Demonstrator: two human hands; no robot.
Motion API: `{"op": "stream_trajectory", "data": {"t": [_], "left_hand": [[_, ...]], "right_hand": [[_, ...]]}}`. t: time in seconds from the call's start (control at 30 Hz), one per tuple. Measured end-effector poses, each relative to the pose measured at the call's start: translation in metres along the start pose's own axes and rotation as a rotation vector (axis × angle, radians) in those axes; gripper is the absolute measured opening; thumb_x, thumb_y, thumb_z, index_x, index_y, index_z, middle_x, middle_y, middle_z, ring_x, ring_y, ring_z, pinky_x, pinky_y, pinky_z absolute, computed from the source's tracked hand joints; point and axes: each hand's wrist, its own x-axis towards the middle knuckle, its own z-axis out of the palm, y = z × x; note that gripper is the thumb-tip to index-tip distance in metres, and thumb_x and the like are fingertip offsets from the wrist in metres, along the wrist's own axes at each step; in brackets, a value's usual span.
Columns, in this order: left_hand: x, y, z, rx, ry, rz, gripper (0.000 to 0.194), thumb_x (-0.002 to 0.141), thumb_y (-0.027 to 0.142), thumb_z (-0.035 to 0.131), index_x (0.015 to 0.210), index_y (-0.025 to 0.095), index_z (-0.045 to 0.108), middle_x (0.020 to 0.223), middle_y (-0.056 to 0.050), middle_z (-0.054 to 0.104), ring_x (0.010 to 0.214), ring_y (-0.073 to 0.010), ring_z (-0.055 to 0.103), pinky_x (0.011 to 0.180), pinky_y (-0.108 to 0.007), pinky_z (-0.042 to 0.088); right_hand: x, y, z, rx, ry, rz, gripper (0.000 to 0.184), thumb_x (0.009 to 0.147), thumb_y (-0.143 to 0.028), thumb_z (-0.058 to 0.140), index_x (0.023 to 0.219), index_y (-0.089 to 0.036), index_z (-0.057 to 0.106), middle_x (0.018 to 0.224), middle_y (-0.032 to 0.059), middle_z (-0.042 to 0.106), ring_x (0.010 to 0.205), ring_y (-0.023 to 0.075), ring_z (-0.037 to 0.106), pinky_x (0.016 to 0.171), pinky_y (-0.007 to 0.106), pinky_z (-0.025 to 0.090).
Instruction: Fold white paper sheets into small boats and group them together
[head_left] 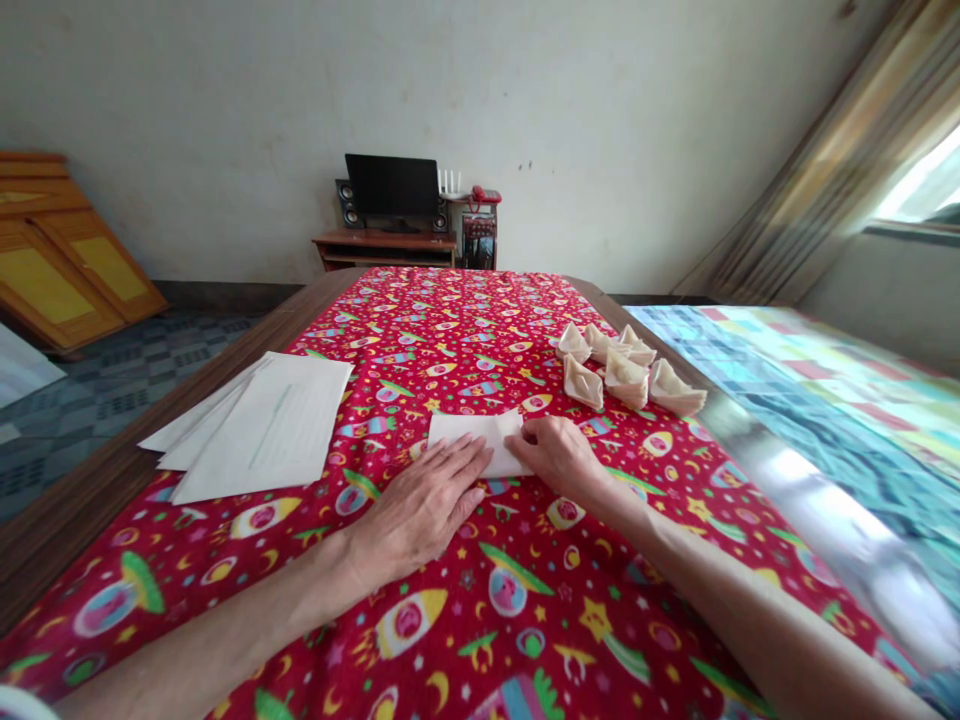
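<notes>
A folded sheet of white paper lies on the red patterned tablecloth in front of me. My left hand rests flat across its left part, fingers stretched out. At the paper's right edge, my right hand has its fingers curled together, pinching the right end, where a corner is raised. Several folded paper boats stand grouped beyond my right hand. To the left, a fanned stack of paper sheets shows faint print on the top one.
The tablecloth covers a long dark wooden table. A bed with a patchwork cover stands along the right side. Against the far wall are a monitor on a small desk and a red telephone. A wooden cabinet stands at left.
</notes>
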Motion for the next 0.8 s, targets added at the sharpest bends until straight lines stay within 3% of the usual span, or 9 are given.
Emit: {"op": "stream_trajectory", "data": {"t": [0.8], "left_hand": [[-0.0001,-0.0015,0.0035,0.007,0.037,0.011,0.043,0.097,0.028,0.031,0.138,0.018,0.037,0.142,-0.006,0.043,0.133,-0.0198,0.035,0.111,-0.041,0.03]], "right_hand": [[0.0005,-0.0001,0.0003,0.002,-0.008,-0.001,0.03,0.081,-0.031,0.05,0.06,-0.016,0.066,0.056,0.0033,0.061,0.049,0.0097,0.044,0.049,0.023,0.025]]}}
